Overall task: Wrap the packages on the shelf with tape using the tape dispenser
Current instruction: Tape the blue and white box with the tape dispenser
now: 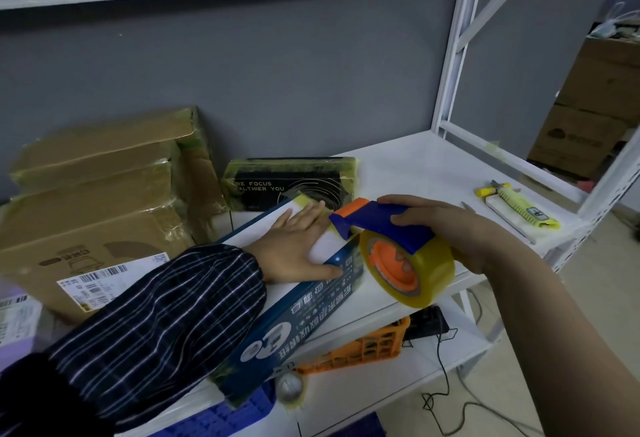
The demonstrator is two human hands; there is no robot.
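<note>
1. The left hand point(298, 246), in a dark striped sleeve point(156, 315), lies palm down at centre frame. Its fingers are straight and spread, pressing on the white top of a long blue box point(301, 301).
2. The right hand point(446, 225) comes in from the lower right, fingers curled round the blue handle of the tape dispenser point(381, 225). The dispenser's orange nose meets the box top just beside the left fingertips. Its yellow tape roll point(412, 263) hangs by the box's side.
3. The box side carries white characters too tilted to read. A black package point(291, 180) behind shows "RE FOCUS" and "ALTHIER YOU". The taped cardboard boxes point(97, 194) at left bear a barcoded shipping label point(100, 281).
4. The box lies diagonally, its near end at the front edge of the white shelf point(433, 166). Bare shelf lies right of the hands, up to a yellow utility knife point(519, 204) near the right edge.
</note>
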